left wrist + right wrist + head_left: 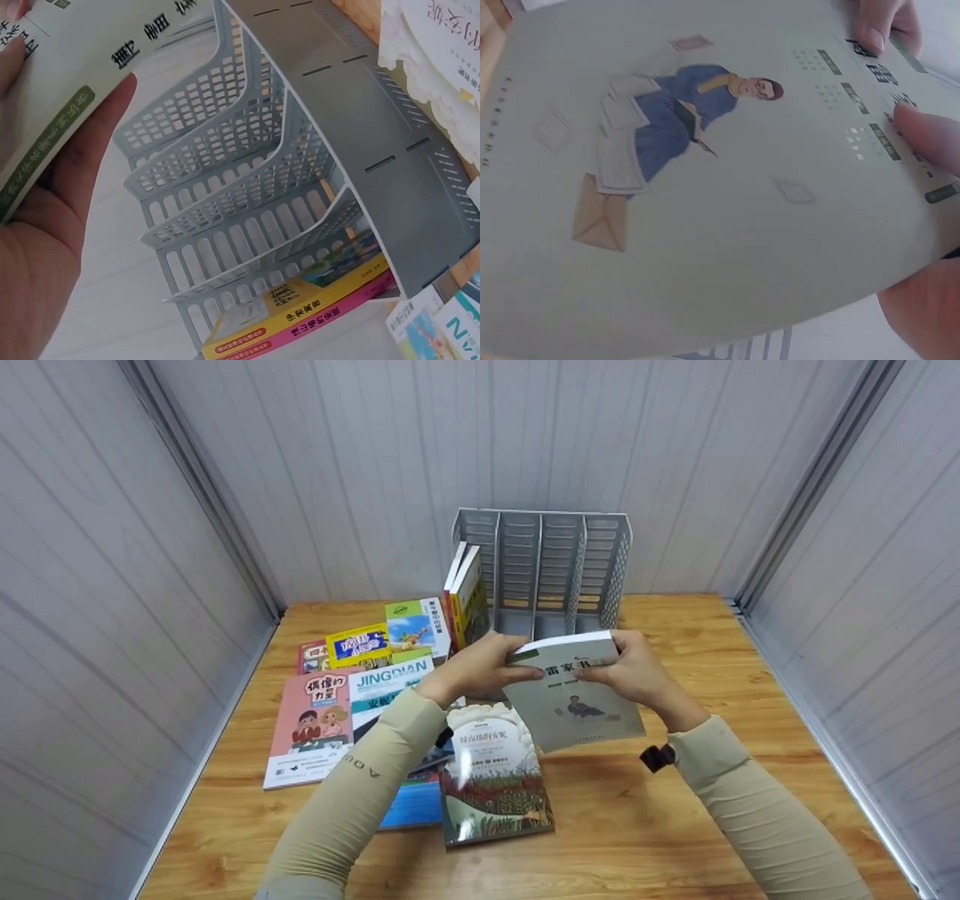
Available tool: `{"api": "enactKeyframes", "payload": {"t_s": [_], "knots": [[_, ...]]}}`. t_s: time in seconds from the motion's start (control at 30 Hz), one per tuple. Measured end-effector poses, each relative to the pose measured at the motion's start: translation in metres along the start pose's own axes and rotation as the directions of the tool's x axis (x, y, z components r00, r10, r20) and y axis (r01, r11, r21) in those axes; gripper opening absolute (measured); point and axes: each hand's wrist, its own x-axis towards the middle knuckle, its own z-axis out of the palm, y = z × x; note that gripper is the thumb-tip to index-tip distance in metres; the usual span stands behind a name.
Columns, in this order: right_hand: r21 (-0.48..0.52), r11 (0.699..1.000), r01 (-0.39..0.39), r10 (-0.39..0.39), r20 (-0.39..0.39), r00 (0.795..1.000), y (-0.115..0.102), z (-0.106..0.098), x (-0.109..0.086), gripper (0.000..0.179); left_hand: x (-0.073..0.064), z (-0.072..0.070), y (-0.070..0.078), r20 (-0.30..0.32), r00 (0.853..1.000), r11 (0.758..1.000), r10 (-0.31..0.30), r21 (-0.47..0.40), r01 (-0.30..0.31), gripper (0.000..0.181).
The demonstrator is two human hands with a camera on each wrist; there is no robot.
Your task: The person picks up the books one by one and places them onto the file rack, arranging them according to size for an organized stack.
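Both hands hold a pale grey-green book point(577, 705) in front of the file rack, its cover facing the head camera. My left hand point(487, 664) grips the upper left corner, thumb on the cover and fingers behind. At the upper right my right hand point(637, 671) pinches it the same way. The right wrist view is filled by the cover point(705, 150), with a drawn seated figure in blue. Behind stands the grey rack point(555, 521) with several slots; two books point(469, 592), with yellow and pink spines in the left wrist view, stand in its leftmost slot.
Left of the rack several books lie overlapping on the wooden table point(660, 840), among them a pink one point(315, 720) and a yellow one point(358, 645). A book with a flowery cover point(495, 780) lies near the front. Panel walls point(360, 472) enclose the table.
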Motion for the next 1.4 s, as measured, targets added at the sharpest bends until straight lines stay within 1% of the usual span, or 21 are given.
{"api": "enactKeyframes", "payload": {"t_s": [0.13, 0.23, 0.33, 0.4, 0.47, 0.57, 0.67, 0.7, 0.77, 0.83, 0.9, 0.93, 1.0, 1.13, 1.23, 1.33, 1.37, 1.4], "knots": [[0.009, 0.998, 0.055, -0.054, -0.035, 0.998, -0.002, 0.004, 0.001, 0.040, -0.003, -0.006, 0.004, -0.054, 0.998, 1.000, 0.015, 0.019, -0.014, 0.026], [-0.003, 0.996, 0.087, -0.087, -0.046, 0.995, -0.007, 0.004, 0.002, 0.041, -0.005, -0.012, 0.007, -0.081, 0.996, 0.998, 0.044, 0.047, -0.040, 0.023], [-0.004, 0.993, 0.118, -0.118, -0.047, 0.992, -0.009, 0.001, 0.004, 0.048, -0.007, -0.019, 0.008, -0.109, 0.991, 0.994, 0.083, 0.082, -0.074, 0.022], [-0.012, 0.992, 0.124, -0.125, -0.059, 0.990, -0.009, -0.002, 0.007, 0.056, -0.010, -0.024, 0.007, -0.138, 0.985, 0.992, 0.100, 0.092, -0.088, 0.020], [-0.030, 0.993, 0.115, -0.117, -0.087, 0.989, -0.007, -0.006, 0.009, 0.062, -0.012, -0.030, 0.006, -0.181, 0.978, 0.992, 0.107, 0.087, -0.092, 0.020], [-0.065, 0.995, 0.082, -0.091, -0.160, 0.983, 0.001, -0.011, 0.012, 0.063, -0.017, -0.037, 0.001, -0.262, 0.961, 0.996, 0.090, 0.033, -0.084, 0.021], [-0.076, 0.996, 0.056, -0.073, -0.243, 0.967, 0.014, -0.014, 0.014, 0.058, -0.022, -0.044, -0.004, -0.347, 0.936, 0.997, 0.068, -0.019, -0.080, 0.024], [-0.079, 0.996, 0.052, -0.071, -0.267, 0.961, 0.019, -0.014, 0.015, 0.056, -0.023, -0.046, -0.006, -0.375, 0.925, 0.997, 0.062, -0.028, -0.078, 0.024], [-0.085, 0.995, 0.050, -0.074, -0.309, 0.948, 0.030, -0.015, 0.015, 0.053, -0.026, -0.049, -0.010, -0.433, 0.900, 0.997, 0.044, -0.038, -0.067, 0.024], [-0.108, 0.993, 0.043, -0.077, -0.335, 0.939, 0.041, -0.015, 0.016, 0.047, -0.028, -0.051, -0.013, -0.494, 0.869, 0.998, 0.025, -0.043, -0.052, 0.025], [-0.132, 0.990, 0.041, -0.084, -0.341, 0.936, 0.052, -0.014, 0.017, 0.042, -0.030, -0.053, -0.016, -0.554, 0.832, 0.999, 0.006, -0.040, -0.034, 0.026], [-0.145, 0.989, 0.039, -0.086, -0.336, 0.938, 0.058, -0.014, 0.018, 0.041, -0.031, -0.053, -0.017, -0.581, 0.814, 0.999, -0.001, -0.039, -0.027, 0.026], [-0.184, 0.983, 0.024, -0.081, -0.312, 0.947, 0.068, -0.012, 0.019, 0.039, -0.031, -0.052, -0.018, -0.630, 0.777, 1.000, -0.007, -0.026, -0.012, 0.027], [-0.271, 0.962, 0.009, -0.074, -0.230, 0.971, 0.088, -0.006, 0.019, 0.042, -0.030, -0.047, -0.019, -0.706, 0.708, 1.000, -0.017, 0.000, 0.024, 0.027], [-0.336, 0.942, 0.002, -0.062, -0.166, 0.984, 0.100, 0.000, 0.019, 0.043, -0.027, -0.042, -0.018, -0.763, 0.645, 0.998, -0.034, 0.006, 0.060, 0.027], [-0.387, 0.922, -0.019, -0.025, -0.108, 0.994, 0.111, 0.005, 0.019, 0.044, -0.024, -0.035, -0.018, -0.813, 0.580, 0.995, -0.048, 0.015, 0.103, 0.026], [-0.407, 0.913, -0.027, -0.011, -0.090, 0.996, 0.114, 0.007, 0.020, 0.044, -0.022, -0.032, -0.018, -0.826, 0.561, 0.992, -0.051, 0.022, 0.122, 0.026], [-0.428, 0.903, -0.031, 0.001, -0.070, 0.998, 0.118, 0.009, 0.020, 0.044, -0.021, -0.030, -0.018, -0.837, 0.545, 0.990, -0.054, 0.028, 0.141, 0.026]]}}
